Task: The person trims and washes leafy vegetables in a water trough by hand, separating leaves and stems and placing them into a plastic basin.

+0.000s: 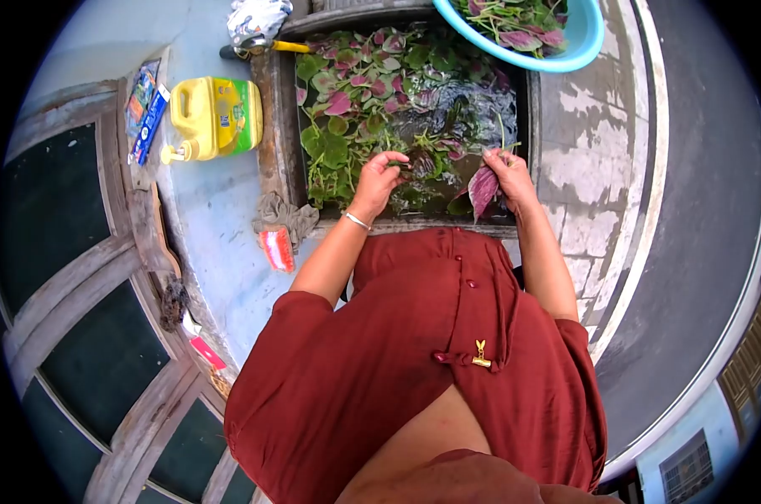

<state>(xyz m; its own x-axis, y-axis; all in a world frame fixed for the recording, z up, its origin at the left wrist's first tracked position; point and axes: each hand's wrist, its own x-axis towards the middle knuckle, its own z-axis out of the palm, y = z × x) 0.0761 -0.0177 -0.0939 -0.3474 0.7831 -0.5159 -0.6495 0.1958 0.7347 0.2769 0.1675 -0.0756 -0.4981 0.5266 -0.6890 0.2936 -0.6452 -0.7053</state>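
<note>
A stone sink (527,109) full of water stands before me, and purple-and-green amaranth leaves (338,103) float thickly over its left and middle. My right hand (510,178) is closed on an amaranth sprig (483,191); its purple leaf hangs down and its thin pale stem sticks up. My left hand (382,179), with a bangle on the wrist, pinches a small dark piece at its fingertips, too small to name. Both hands are above the sink's near side, a little apart. More floating leaves (435,155) lie between them.
A light-blue basin (594,38) with more leaves stands at the far right corner. On the left ledge are a yellow jug (221,118), a blue toothpaste box (149,126), a grey cloth (288,217) and a red-and-white brush (277,249). A yellow handle (292,47) pokes over the sink's rim.
</note>
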